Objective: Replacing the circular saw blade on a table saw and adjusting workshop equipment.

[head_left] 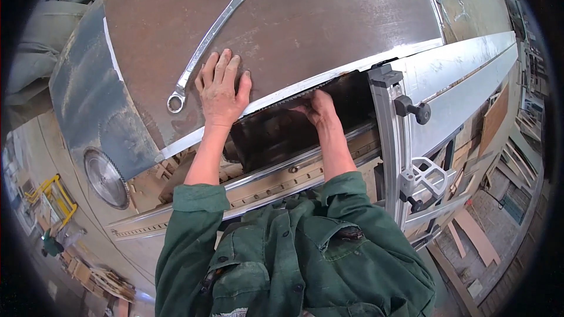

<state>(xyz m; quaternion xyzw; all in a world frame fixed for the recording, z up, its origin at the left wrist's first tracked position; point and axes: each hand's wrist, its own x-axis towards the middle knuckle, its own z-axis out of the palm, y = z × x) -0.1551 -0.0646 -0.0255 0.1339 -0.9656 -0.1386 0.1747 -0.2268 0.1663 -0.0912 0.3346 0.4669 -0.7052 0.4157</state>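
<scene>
My left hand [222, 91] lies flat on the brown metal table [329, 17] of a saw machine, fingers spread, close to the slot's edge. Beside its fingertips rests a long double-ended ring wrench [212, 34]. My right hand [321, 107] reaches down into the dark opening [264, 141] below the table edge. Its fingers are curled by a toothed saw blade edge [288, 101], and what they grip is hidden in shadow. Both green sleeves are cuffed back.
Right of the opening stands an aluminium fence with a black knob [420, 113], beside the silver sliding table [464, 61]. A round saw blade [106, 177] leans at the machine's left corner. Another person's trousers [44, 53] show at far left. Boards [476, 238] lie on the right.
</scene>
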